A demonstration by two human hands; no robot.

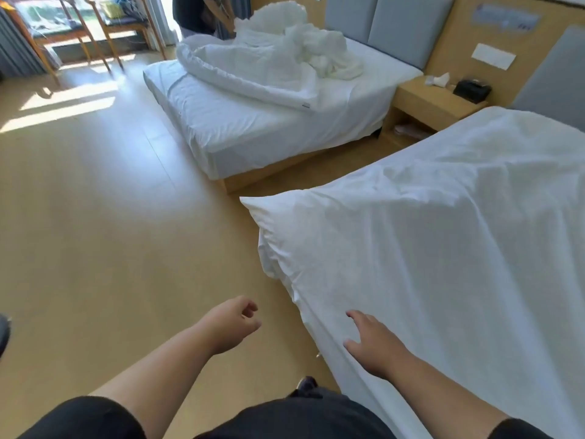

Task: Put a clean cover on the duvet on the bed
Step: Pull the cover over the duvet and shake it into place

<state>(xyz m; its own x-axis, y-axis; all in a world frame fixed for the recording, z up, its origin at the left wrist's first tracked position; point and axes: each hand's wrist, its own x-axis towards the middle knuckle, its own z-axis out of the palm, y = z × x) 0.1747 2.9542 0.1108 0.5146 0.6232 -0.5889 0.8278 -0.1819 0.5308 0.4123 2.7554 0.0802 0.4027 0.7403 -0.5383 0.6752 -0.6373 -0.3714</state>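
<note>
Two-bed room with a pale wood floor (pixel 95 217), sunlit near the window.

White cover (pixel 443 248) lies spread over the near bed, one corner hanging off the foot end. Right hand (pixel 372 343) rests on its edge, fingers spread and straight. Left hand (pixel 232 323), beside the cover over the floor, is loosely curled and holds nothing. Beyond the cover, a rumpled duvet (pixel 269 58) lies on the far bed (pixel 253 128), another person (pixel 202 14) bent over it; a nightstand (pixel 433 103) stands between the beds.

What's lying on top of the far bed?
A crumpled white duvet is heaped on the far bed, over its white sheet. A second person stands behind it, hands at the bedding. Whatever lies beneath the heap is hidden.
</note>
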